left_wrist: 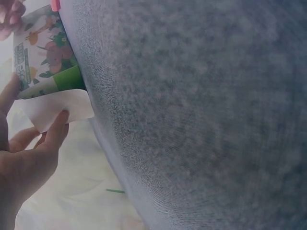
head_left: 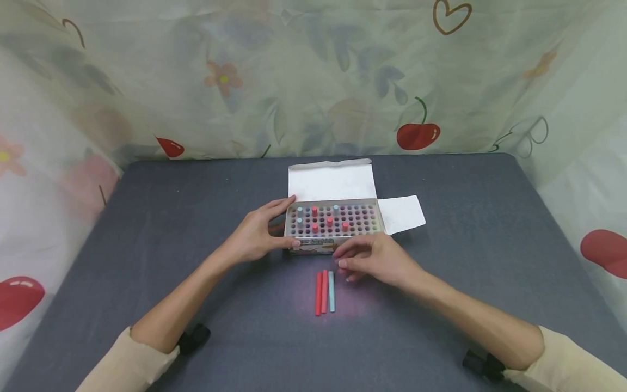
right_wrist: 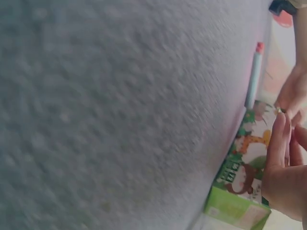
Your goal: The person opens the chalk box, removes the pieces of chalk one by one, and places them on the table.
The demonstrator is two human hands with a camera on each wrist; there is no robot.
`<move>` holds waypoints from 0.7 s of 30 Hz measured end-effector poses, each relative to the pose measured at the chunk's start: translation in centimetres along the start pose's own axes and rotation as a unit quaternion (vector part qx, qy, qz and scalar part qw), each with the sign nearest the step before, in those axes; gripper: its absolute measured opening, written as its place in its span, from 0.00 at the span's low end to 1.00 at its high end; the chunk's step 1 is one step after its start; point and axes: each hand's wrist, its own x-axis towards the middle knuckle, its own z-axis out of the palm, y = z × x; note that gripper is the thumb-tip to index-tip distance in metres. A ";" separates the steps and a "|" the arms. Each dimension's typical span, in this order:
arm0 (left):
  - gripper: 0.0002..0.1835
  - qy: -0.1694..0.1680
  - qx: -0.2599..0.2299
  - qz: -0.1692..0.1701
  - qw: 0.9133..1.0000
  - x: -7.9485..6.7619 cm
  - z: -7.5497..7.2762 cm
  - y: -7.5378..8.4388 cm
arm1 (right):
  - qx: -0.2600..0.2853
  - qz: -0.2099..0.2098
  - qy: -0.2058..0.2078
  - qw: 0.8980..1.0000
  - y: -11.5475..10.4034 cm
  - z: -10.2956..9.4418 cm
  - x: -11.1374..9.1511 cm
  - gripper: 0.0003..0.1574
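Note:
A chalk box (head_left: 338, 243) stands on the table, its top showing rows of round holes. Several red and pale blue chalk sticks poke up from holes on the left and middle. My left hand (head_left: 256, 233) grips the box's left end, thumb on the front face and fingers toward the back. Near the front right corner is my right hand (head_left: 377, 259), fingers loosely bent, with nothing visible between them. Two red chalk sticks (head_left: 319, 294) and one pale blue chalk stick (head_left: 331, 292) lie side by side in front of the box. Printed animals (right_wrist: 249, 143) decorate its side.
The white lid (head_left: 332, 182) is folded back behind the box, and a white flap (head_left: 403, 213) sticks out at the right. Dark grey cloth (head_left: 235, 337) covers the table. A patterned curtain (head_left: 303, 81) hangs behind it and along both sides.

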 end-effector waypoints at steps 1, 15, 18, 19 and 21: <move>0.51 0.000 -0.001 0.000 1.000 0.0 0.0 0.0 | -0.005 -0.003 0.001 1.000 -0.2 -0.1 0.0 0.13; 0.50 -0.009 -0.009 0.006 1.000 -0.1 -0.1 -0.3 | -0.064 -0.058 0.000 0.996 -2.7 -1.8 0.1 0.11; 0.50 -0.011 -0.011 0.004 1.000 -0.1 -0.1 -0.3 | -0.087 -0.067 0.013 0.994 -3.2 -2.3 0.2 0.10; 0.51 -0.011 -0.011 0.003 1.000 -0.1 -0.1 -0.3 | -0.098 -0.073 0.017 0.992 -3.4 -2.4 0.3 0.10; 0.51 -0.012 -0.011 0.002 1.000 -0.1 -0.1 -0.2 | -0.110 -0.080 0.025 0.990 -3.5 -2.7 0.5 0.09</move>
